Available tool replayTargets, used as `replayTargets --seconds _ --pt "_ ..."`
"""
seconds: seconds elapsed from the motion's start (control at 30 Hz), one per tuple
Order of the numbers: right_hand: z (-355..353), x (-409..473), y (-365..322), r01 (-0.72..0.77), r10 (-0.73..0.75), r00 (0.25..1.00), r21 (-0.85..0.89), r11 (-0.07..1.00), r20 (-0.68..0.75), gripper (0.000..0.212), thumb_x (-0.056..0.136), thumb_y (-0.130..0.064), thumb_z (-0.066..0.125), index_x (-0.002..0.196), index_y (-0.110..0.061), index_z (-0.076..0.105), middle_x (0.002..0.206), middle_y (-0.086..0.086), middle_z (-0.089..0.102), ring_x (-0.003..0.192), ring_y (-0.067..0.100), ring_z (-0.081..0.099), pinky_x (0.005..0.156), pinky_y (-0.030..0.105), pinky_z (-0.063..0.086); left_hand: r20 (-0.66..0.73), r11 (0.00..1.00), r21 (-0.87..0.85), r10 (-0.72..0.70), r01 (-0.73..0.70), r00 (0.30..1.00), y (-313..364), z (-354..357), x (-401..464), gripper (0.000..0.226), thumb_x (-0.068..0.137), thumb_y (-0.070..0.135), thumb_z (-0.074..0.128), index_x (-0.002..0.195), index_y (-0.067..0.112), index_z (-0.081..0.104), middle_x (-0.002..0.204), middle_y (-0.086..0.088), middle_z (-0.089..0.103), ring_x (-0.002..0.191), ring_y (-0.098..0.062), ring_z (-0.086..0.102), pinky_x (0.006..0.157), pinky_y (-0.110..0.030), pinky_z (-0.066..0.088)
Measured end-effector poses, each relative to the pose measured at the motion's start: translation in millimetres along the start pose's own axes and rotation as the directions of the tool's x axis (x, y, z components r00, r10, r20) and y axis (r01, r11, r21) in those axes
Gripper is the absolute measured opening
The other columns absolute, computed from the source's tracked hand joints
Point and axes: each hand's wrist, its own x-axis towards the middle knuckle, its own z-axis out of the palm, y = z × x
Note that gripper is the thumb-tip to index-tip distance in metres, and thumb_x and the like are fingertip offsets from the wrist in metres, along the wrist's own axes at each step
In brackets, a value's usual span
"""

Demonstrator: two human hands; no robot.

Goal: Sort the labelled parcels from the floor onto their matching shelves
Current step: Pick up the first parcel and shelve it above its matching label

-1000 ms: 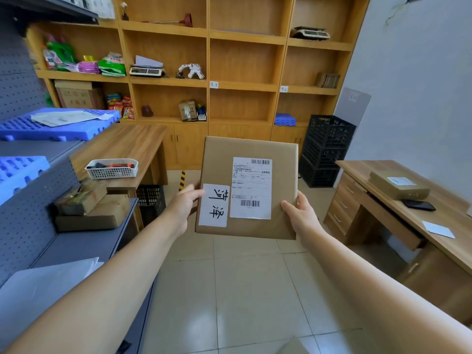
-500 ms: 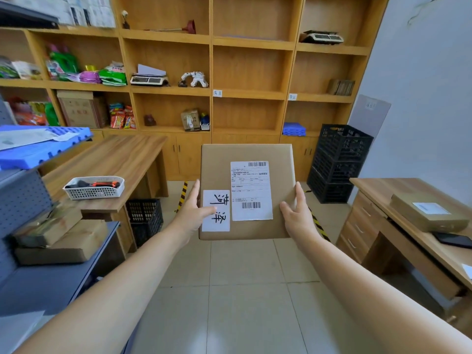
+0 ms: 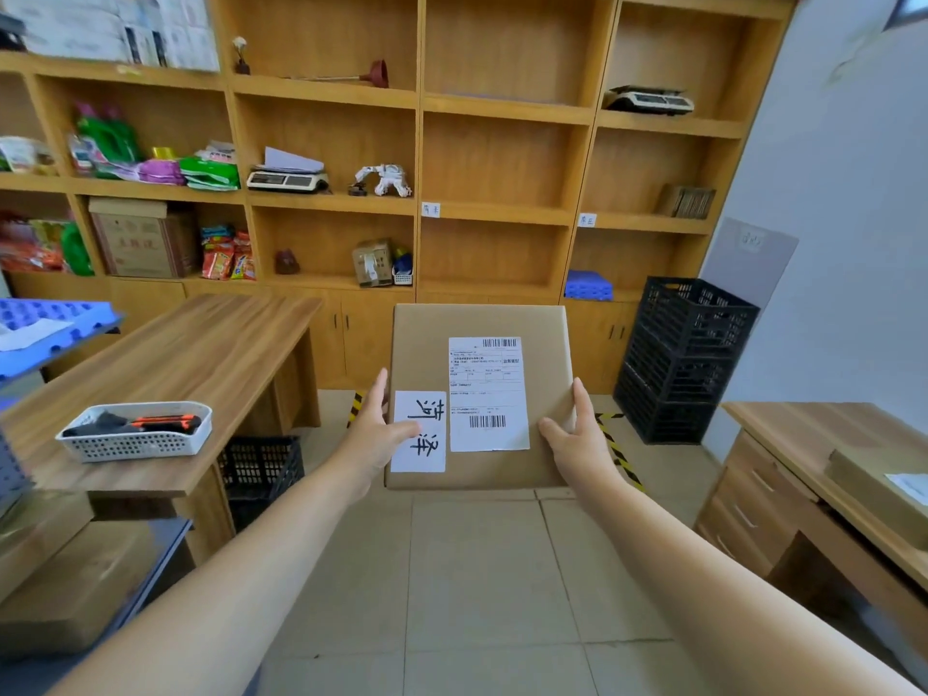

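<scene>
I hold a flat brown cardboard parcel (image 3: pixel 427 354) in front of me at chest height, its top facing the camera. It carries a printed shipping label with barcodes and a white tag with two handwritten characters. My left hand (image 3: pixel 374 434) grips its left edge, thumb on the white tag. My right hand (image 3: pixel 577 442) grips its right edge. Beyond it stands the wooden shelf unit (image 3: pixel 502 213), with small white name tags (image 3: pixel 430 209) on the shelf edges; two bare compartments lie straight behind the parcel.
A wooden table (image 3: pixel 201 354) with a white basket (image 3: pixel 135 434) stands at left, a black crate under it. Stacked black crates (image 3: pixel 683 359) stand at right by the wall. A wooden desk (image 3: pixel 803 444) with another parcel is at far right. More parcels lie on a grey rack at lower left.
The shelf unit has grown larger and nearer in view. The parcel stays held in both hands, carried forward toward the shelves. The grey rack has slid out to the left.
</scene>
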Motion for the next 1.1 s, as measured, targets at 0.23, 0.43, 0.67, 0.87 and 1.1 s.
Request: replayTargets --seconds 0.23,0.43,0.67,0.87,1.1 --pt "51 102 -21 -0.028 0.030 0.997 0.030 0.999 -0.068 0.074 0.094 -0.016 0.051 0.151 -0.035 0.008 0.148 0.000 0.039 0.110 0.015 0.043 0.086 0.033 0.041 0.092 0.999 -0.011 -0.047 0.048 0.995 7 -29 141 0.090 0.087 0.012 0.062 0.148 0.040 0.003 0.133 0.004 0.050 0.108 -0.016 0.059 0.085 -0.036 0.051" --pt "76 185 -21 -0.048 0.049 0.994 0.014 0.999 -0.102 0.077 0.092 -0.016 0.053 0.151 -0.036 0.008 0.147 -0.001 0.041 0.120 0.020 0.047 0.098 0.041 0.044 0.132 0.999 0.025 -0.047 0.045 0.990 3 -31 237 0.099 0.072 0.032 0.071 0.140 0.056 0.003 0.157 0.005 0.022 0.140 -0.026 0.029 0.111 -0.055 0.029" --pt "80 292 -7 -0.033 0.033 0.994 -0.004 0.999 -0.102 0.077 0.093 -0.017 0.052 0.152 -0.034 0.006 0.151 -0.001 0.035 0.119 0.018 0.043 0.098 0.037 0.040 0.140 0.999 0.041 0.005 -0.010 0.990 -6 -3 339 0.088 0.087 0.016 0.063 0.148 0.039 0.004 0.159 0.008 0.013 0.145 -0.020 0.017 0.116 -0.046 0.020" --pt "67 409 5 -0.029 0.032 0.996 0.030 0.999 -0.080 0.076 0.094 -0.017 0.052 0.151 -0.033 0.005 0.149 0.001 0.037 0.109 0.014 0.041 0.099 0.040 0.040 0.088 1.000 -0.002 0.004 -0.004 0.996 -4 37 444 0.074 0.092 0.004 0.049 0.149 0.035 0.013 0.146 0.008 0.033 0.127 -0.020 0.043 0.086 -0.029 0.048" --pt "45 557 7 -0.019 0.018 0.998 -0.013 1.000 -0.055 0.075 0.094 -0.017 0.052 0.151 -0.032 0.006 0.150 0.002 0.037 0.124 0.024 0.044 0.100 0.042 0.039 0.043 0.996 -0.080 -0.020 0.024 0.999 9 85 560 0.072 0.093 -0.003 0.045 0.149 0.032 0.017 0.126 0.009 0.040 0.102 -0.012 0.050 0.065 -0.021 0.044"
